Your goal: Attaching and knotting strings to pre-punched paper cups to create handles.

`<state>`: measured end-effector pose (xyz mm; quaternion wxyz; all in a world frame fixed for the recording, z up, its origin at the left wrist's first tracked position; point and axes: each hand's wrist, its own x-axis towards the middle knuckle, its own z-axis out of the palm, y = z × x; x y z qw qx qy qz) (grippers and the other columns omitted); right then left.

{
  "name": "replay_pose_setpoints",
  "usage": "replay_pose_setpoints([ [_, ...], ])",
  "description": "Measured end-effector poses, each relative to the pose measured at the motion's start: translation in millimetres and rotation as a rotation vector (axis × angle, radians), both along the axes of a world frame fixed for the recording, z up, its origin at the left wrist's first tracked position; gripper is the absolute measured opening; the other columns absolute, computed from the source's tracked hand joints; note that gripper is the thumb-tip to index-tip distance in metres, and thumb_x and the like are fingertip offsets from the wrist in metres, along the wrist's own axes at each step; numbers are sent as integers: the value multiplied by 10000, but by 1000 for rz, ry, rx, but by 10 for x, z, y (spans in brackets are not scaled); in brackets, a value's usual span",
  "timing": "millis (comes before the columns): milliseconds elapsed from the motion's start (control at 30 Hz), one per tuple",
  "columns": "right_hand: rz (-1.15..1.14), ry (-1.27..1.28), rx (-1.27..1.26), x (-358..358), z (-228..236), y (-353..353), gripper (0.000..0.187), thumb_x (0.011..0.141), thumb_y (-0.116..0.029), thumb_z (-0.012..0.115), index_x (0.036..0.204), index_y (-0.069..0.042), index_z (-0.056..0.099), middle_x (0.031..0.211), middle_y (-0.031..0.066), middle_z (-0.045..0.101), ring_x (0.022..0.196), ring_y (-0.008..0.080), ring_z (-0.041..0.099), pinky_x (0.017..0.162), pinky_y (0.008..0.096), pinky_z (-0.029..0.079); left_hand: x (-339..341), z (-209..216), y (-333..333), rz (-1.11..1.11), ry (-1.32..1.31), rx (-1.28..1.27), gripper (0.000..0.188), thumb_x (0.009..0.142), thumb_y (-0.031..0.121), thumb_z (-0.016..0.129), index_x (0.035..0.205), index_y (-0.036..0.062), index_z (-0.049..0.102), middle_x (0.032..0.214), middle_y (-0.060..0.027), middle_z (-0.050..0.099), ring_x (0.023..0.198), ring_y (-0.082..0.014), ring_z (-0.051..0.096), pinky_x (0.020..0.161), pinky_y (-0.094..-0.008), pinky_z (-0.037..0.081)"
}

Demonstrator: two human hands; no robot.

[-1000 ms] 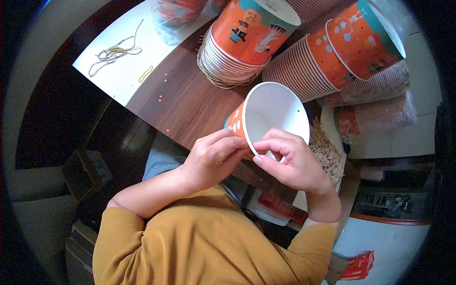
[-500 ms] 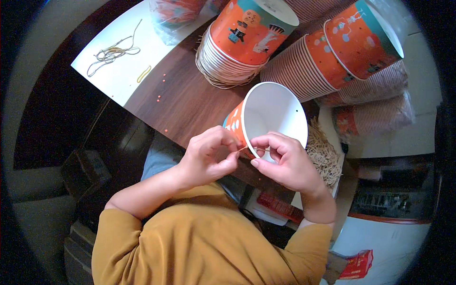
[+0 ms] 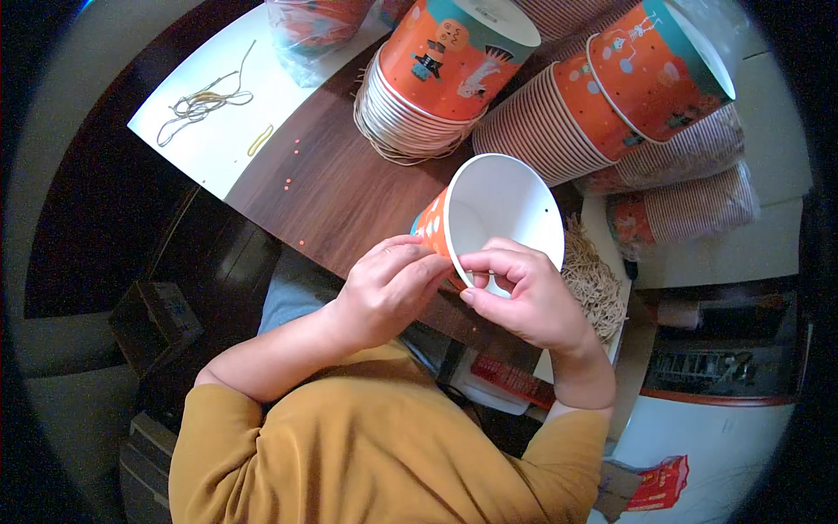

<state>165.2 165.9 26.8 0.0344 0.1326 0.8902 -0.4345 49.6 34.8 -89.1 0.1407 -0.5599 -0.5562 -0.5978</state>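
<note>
A white-lined paper bucket with an orange printed outside leans on its side in front of me, its mouth facing right. At its near rim my two hands meet. My left hand is closed against the outer wall, fingers bunched together; what they pinch is hidden. My right hand reaches over the mouth, with bent forefinger and thumb closed at the rim and the other fingers curled inside. A small dark hole shows in the far wall. The thin cord seen earlier between my fingertips cannot be made out.
A stack of orange buckets ringed with cords stands behind; another stack lies to its right. A heap of tan cords is beside the bucket. A loose tangled cord and tiny orange discs lie at left.
My left hand has turned over and moved up against the bucket, its fingers now covering the thin cord that stretched to the rim. My right hand has stayed nearly in place.
</note>
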Motion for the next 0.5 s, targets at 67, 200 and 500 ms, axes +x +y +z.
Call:
replay_pose_setpoints([
  [67,-1,2,-6,4,6,-12,262,773,-62,671,1021,19,650,790,65,569,721,151,561,677,274,465,32,-3,22,48,-35,-8,203,695,32,724,871,22,623,769,-90,605,720,-252,622,722,-374,550],
  [200,-74,-8,-24,15,-11,-39,279,768,-63,666,1035,13,651,789,60,565,718,145,561,657,277,466,1,82,-19,-201,-445,-201,111,683,-5,667,745,24,579,708,-94,569,673,-216,599,627,-341,505],
  [500,-36,-3,77,12,0,1,303,768,-71,664,1062,3,654,741,61,549,670,146,556,629,276,462,-158,-85,-240,-524,-865,-133,164,747,28,587,899,-11,542,867,-49,570,766,-114,551,701,-249,461],
])
